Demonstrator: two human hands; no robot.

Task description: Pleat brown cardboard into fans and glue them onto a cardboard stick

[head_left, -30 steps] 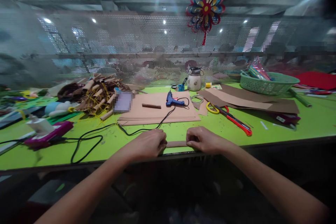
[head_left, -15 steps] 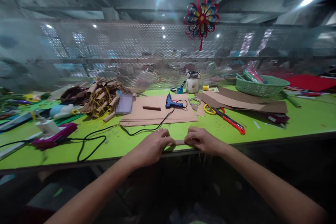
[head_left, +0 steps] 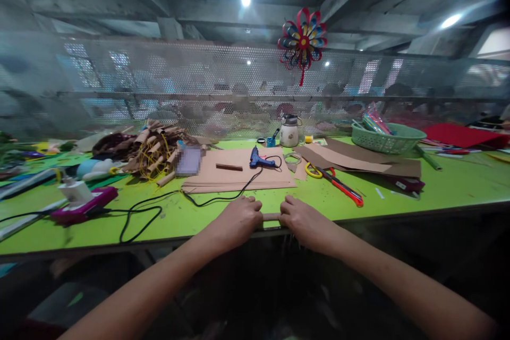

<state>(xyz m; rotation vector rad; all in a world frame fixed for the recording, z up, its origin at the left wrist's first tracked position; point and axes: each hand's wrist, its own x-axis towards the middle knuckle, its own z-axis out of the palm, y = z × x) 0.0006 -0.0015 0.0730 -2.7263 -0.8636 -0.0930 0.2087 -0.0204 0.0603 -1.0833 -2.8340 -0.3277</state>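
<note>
Left hand (head_left: 241, 219): lower center, fingers curled, grasping left part of strip.
Right hand (head_left: 300, 220): lower center, just right of left hand, grasping strip's right part.
Paper strip (head_left: 271, 217): lower center, short stretch visible between hands, near front edge of table (head_left: 179, 226).
Glue gun (head_left: 261, 160): mid-frame, lying on brown sheets (head_left: 217, 180).
Bottle (head_left: 289, 135): behind glue gun, upright.
Basket (head_left: 388, 143): right side, green.

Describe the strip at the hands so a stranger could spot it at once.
Start with the green table and follow its near edge to the middle. There the strip spans the gap between the left hand and the right hand. It is paler than the dark brown piece lying on the cardboard.
</note>
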